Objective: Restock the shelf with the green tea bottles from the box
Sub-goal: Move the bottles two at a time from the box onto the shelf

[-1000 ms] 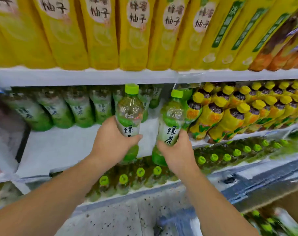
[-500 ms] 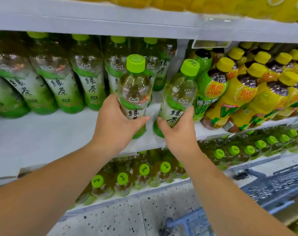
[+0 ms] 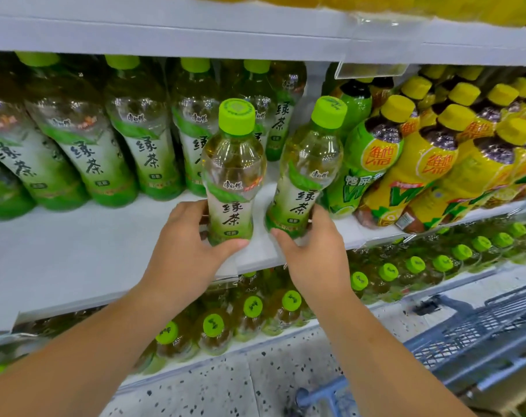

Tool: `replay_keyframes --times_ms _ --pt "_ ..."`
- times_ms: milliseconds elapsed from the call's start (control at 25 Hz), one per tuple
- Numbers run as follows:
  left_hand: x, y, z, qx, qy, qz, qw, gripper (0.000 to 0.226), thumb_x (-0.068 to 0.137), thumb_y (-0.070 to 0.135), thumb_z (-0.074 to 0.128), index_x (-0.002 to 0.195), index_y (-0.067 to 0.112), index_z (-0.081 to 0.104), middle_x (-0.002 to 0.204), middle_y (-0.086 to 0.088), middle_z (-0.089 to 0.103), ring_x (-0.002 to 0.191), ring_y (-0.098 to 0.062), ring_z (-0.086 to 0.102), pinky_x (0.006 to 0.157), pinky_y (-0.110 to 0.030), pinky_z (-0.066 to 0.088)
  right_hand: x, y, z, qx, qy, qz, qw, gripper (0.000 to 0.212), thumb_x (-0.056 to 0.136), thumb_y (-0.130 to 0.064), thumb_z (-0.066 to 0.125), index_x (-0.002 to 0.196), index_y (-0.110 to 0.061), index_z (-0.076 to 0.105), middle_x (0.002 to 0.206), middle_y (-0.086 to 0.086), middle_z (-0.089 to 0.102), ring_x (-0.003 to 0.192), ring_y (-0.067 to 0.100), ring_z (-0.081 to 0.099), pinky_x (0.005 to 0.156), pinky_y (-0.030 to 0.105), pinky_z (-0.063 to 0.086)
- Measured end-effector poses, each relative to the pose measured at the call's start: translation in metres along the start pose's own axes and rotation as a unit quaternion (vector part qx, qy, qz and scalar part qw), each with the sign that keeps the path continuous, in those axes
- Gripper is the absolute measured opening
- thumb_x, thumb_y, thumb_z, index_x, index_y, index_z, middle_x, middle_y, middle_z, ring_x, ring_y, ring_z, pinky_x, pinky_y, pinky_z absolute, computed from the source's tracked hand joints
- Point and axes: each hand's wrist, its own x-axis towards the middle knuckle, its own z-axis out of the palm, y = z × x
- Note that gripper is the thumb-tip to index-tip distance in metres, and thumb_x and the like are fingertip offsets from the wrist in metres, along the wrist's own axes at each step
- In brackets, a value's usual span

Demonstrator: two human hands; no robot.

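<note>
Two green tea bottles are held at the front of the shelf (image 3: pixel 75 251).
The left bottle (image 3: pixel 231 176) is gripped near its base by the left hand (image 3: pixel 186 254), with thumb and fingers curled round it. The right bottle (image 3: pixel 307 182), slightly tilted, is gripped the same way by the right hand (image 3: pixel 313 257). The two are kept just apart. Behind them a back row (image 3: pixel 147 152) of green tea is ranged, with yellow bottles (image 3: pixel 430 176) to its right.
</note>
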Motion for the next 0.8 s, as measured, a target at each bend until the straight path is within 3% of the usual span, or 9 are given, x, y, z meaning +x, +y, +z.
replay_keyframes --times_ms 160,320,400,520,640,800 --pt "0.002 -0.008 0.004 -0.004 0.018 0.0 1.0 0.064 0.067 0.053 0.083 0.123 0.03 0.061 0.109 0.017 0.054 0.094 0.02 0.052 0.072 0.004 0.039 0.008 0.0 0.005 0.016 0.004 0.009 1.0 0.049 0.084 -0.037 0.076 0.126 -0.024 0.054 0.115 -0.01 0.064 0.108 0.008 0.057 0.091 0.027 0.048" --pt "0.01 -0.014 0.004 -0.009 0.045 -0.014 0.999 0.065 0.064 0.058 0.084 0.12 0.03 0.065 0.11 0.013 0.062 0.091 0.008 0.058 0.077 -0.006 0.041 0.023 -0.009 0.017 0.05 0.032 0.048 0.997 0.048 0.086 -0.028 0.077 0.115 -0.024 0.039 0.096 -0.017 0.055 0.085 -0.012 0.054 0.072 0.019 0.043" --pt "0.01 -0.018 0.004 -0.032 0.051 -0.021 0.998 0.069 0.061 0.065 0.08 0.12 0.032 0.066 0.11 0.013 0.065 0.093 0.007 0.06 0.08 -0.009 0.044 0.032 -0.012 0.022 0.06 0.038 0.048 0.996 0.044 0.087 -0.024 0.076 0.111 -0.023 0.038 0.101 -0.01 0.059 0.088 -0.005 0.057 0.076 0.027 0.05" --pt "0.005 -0.019 0.006 -0.044 0.072 -0.023 0.996 0.074 0.058 0.072 0.074 0.122 0.036 0.065 0.108 0.017 0.064 0.094 0.011 0.059 0.08 -0.003 0.042 0.045 -0.016 0.029 0.058 0.048 0.044 0.996 0.041 0.087 -0.022 0.075 0.115 -0.015 0.045 0.116 0.006 0.063 0.106 0.026 0.061 0.089 0.043 0.053" --pt "0.003 -0.017 0.008 -0.045 0.09 -0.031 0.994 0.074 0.059 0.074 0.072 0.123 0.038 0.066 0.105 0.022 0.062 0.094 0.012 0.059 0.078 0.0 0.04 0.06 -0.019 0.034 0.067 0.066 0.058 0.994 0.045 0.086 -0.02 0.076 0.122 -0.009 0.052 0.117 0.01 0.063 0.109 0.03 0.059 0.094 0.046 0.05" --pt "0.003 -0.017 0.008 -0.053 0.096 -0.033 0.993 0.071 0.061 0.073 0.072 0.123 0.04 0.066 0.103 0.025 0.061 0.094 0.011 0.06 0.08 -0.006 0.042 0.075 -0.02 0.04 0.055 0.075 0.061 0.994 0.043 0.088 -0.018 0.073 0.125 -0.007 0.054 0.119 0.013 0.063 0.113 0.032 0.057 0.097 0.045 0.047"
